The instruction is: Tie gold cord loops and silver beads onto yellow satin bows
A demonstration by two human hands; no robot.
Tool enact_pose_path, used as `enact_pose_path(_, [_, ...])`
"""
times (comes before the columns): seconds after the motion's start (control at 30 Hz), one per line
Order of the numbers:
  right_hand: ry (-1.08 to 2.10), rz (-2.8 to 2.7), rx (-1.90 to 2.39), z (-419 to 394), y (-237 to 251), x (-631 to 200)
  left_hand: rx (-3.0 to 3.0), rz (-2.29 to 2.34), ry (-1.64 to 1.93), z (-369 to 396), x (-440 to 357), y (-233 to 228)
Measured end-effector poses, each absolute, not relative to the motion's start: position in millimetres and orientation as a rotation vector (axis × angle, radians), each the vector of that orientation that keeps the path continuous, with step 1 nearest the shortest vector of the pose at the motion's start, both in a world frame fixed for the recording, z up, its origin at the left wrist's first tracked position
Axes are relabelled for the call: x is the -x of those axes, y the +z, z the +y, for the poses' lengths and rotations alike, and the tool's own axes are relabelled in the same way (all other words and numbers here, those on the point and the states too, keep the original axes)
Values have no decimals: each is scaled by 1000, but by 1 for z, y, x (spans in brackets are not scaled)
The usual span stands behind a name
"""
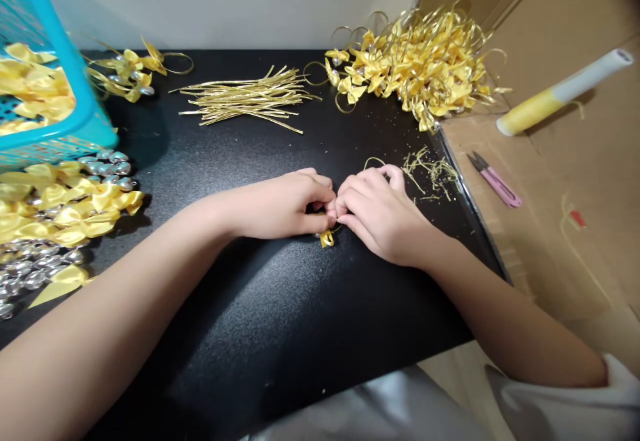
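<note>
- The black speckled desk point(280, 307) fills the near and middle of the view; both forearms reach in across it from the near edge.
- The left hand point(285, 204) and the right hand point(380, 214) meet fingertip to fingertip at the desk's middle, both curled closed and pinching 1 small yellow satin ribbon bow point(327, 237), which pokes out just below the fingers and touches the desk.
- At the near left lies a heap of yellow ribbon bows and silver bead pieces point(55, 221).
- Just beyond the right hand, a scatter of short gold wire trimmings point(430, 171) lies on the desk.
- To the right, on brown cardboard point(575, 181) beside the desk, lie small pink thread snips point(495, 179).
- Farther right on that cardboard rests a white and yellow tube point(565, 92), tilted.
- At the far left stands a turquoise plastic basket point(75, 87) holding yellow ribbon.
- Behind it lies a small cluster of yellow bows point(130, 74).
- At the far middle lies a bundle of straight gold wire strips point(245, 97).
- At the far right sits a big pile of finished yellow bows with gold wire loops point(425, 64).
</note>
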State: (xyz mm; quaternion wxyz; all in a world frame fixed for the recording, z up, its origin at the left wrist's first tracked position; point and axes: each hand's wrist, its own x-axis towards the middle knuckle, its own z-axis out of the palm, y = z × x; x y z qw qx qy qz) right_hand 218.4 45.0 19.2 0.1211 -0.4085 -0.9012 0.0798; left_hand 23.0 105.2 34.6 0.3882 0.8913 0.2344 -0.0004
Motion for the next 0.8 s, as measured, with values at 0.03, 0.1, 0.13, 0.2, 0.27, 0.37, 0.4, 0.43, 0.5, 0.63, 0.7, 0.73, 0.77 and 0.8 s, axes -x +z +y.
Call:
enact_pose_path(0.03, [233, -2636, 1196, 45, 19, -218, -2261, 592, -5, 106, -23, 35])
enact_pose_path(0.1, [226, -2645, 1199, 45, 20, -218, -2251, 588, -15, 106, -23, 35])
enact_pose_path(0.13, [219, -2648, 1197, 45, 20, -218, -2250, 586, -20, 107, -23, 35])
enact_pose_path(0.2, [205, -2649, 1192, 45, 20, -219, -2252, 577, -26, 107, -23, 35])
enact_pose_path(0.27, [198, -2654, 1191, 46, 20, -219, -2253, 565, -30, 108, -22, 35])
enact_pose_path(0.37, [182, -2664, 1207, 46, 21, -220, -2249, 551, -32, 108, -21, 34])
enact_pose_path(0.4, [179, -2667, 1211, 47, 21, -220, -2250, 545, -33, 108, -21, 34])
enact_pose_path(0.43, [178, -2669, 1214, 47, 21, -220, -2252, 539, -34, 108, -21, 34])
enact_pose_path(0.5, [180, -2671, 1214, 47, 21, -221, -2255, 533, -40, 109, -20, 34])
enact_pose_path(0.63, [175, -2664, 1207, 47, 22, -222, -2254, 546, -50, 109, -20, 36])
enact_pose_path(0.7, [173, -2663, 1208, 47, 22, -222, -2250, 554, -49, 109, -21, 36])
enact_pose_path(0.73, [172, -2665, 1209, 47, 23, -222, -2249, 560, -49, 108, -21, 37])
enact_pose_path(0.77, [171, -2667, 1208, 47, 23, -222, -2248, 564, -50, 108, -21, 37])
enact_pose_path(0.8, [170, -2670, 1207, 47, 23, -222, -2248, 567, -53, 108, -21, 37])
